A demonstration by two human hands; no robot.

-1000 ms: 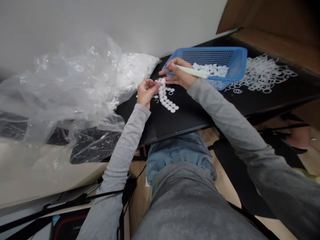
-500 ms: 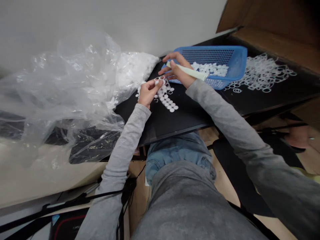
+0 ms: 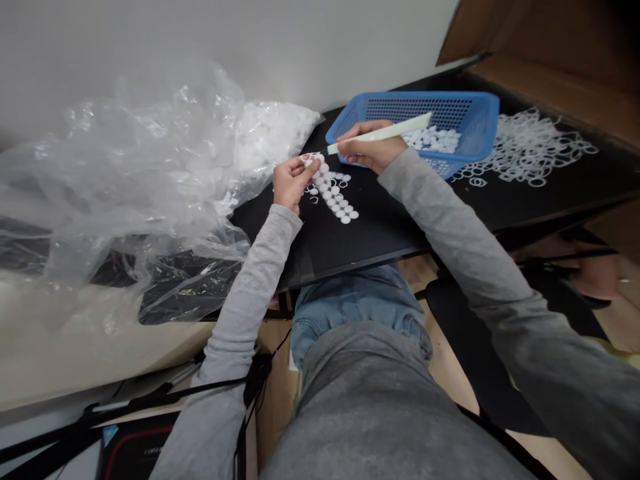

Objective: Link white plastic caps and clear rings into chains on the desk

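Grey long-sleeved top [image 3: 365, 407], cuffs at wrists, over faded blue denim jeans [image 3: 355, 313]; thin black cable [image 3: 257, 377] across left sleeve [image 3: 240, 320]; left hand [image 3: 293, 183] and right hand [image 3: 370, 148] bare.

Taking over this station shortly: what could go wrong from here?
The small white discs lie loose on the black tabletop, so the left hand could brush them out of their rows. The pale green stick in the right hand points toward the left hand and might jab it. The right hand is also close to the blue mesh basket; a knock could spill the discs inside.
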